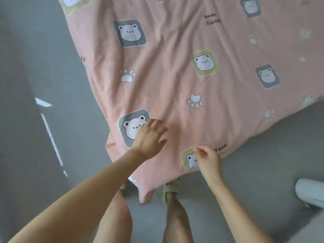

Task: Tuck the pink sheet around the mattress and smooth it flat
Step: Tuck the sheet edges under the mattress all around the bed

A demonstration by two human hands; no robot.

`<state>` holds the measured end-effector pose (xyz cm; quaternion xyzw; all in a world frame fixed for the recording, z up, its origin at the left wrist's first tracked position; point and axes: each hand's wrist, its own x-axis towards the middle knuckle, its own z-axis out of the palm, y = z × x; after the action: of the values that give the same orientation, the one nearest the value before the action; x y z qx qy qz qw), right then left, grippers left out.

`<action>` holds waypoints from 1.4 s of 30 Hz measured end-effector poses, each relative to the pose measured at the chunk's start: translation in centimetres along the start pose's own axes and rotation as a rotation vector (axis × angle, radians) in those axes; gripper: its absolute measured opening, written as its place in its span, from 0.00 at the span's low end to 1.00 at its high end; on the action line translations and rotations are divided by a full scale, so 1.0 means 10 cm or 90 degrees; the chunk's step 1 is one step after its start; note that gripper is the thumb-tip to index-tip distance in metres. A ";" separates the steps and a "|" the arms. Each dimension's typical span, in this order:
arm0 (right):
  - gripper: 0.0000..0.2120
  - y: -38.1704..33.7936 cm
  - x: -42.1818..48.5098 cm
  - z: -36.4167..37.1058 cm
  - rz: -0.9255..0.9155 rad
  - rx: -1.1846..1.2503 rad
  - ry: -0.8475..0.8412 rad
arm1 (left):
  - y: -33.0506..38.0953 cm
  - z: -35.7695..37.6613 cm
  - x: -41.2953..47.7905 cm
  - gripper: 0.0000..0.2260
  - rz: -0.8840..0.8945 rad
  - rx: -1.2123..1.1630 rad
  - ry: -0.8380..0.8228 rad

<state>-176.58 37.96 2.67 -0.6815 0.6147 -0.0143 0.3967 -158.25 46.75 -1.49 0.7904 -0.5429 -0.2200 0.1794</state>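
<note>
At the bed's near corner, pink sheet [175, 71] lies over the mattress, wrinkled, its corner hanging loose toward the floor [35, 67]. Left of the green bear patch [190, 159], my left hand [149, 137] hovers or rests with its grip spread, on the grey bear patch [130, 127]. On the green patch, my right hand [207, 159] pinches the sheet. Smoothing step, I judge; next is tucking that corner under. Print beside the green patch reads "Keep"; farther up, "Keep living".

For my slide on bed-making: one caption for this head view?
Left hand spread flat on the pink sheet, right hand pinching the fabric at the bed corner.
</note>
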 end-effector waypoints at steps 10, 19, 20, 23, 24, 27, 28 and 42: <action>0.06 0.81 -0.92 0.79 0.581 0.545 0.055 | 0.44 0.39 0.25 0.28 0.431 0.435 -0.420; 0.07 1.08 -1.39 1.35 0.664 0.817 -0.011 | 0.72 0.70 0.33 0.18 0.847 0.540 -0.433; 0.06 1.08 -1.42 1.41 0.683 0.854 -0.016 | 0.74 0.73 0.32 0.17 0.877 0.576 -0.441; 0.06 1.02 -1.51 1.60 0.742 0.944 -0.068 | 0.77 0.83 0.31 0.13 0.987 0.613 -0.450; 0.07 0.99 -1.53 1.67 0.764 0.981 -0.086 | 0.77 0.87 0.30 0.12 1.018 0.614 -0.460; 0.17 0.86 -1.60 1.85 0.819 1.058 -0.143 | 0.78 0.97 0.29 0.20 1.077 0.595 -0.496; 0.20 0.82 -1.61 1.90 0.825 1.091 -0.155 | 0.79 0.99 0.28 0.22 1.084 0.586 -0.505; 0.21 0.26 -1.26 2.27 0.893 0.975 0.535 | 0.77 1.22 0.34 0.31 1.243 0.607 -0.687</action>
<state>-170.25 60.73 -8.46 0.2989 0.7769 -0.3909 0.3927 -169.75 40.35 -8.25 -0.1580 -0.9416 -0.0710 -0.2886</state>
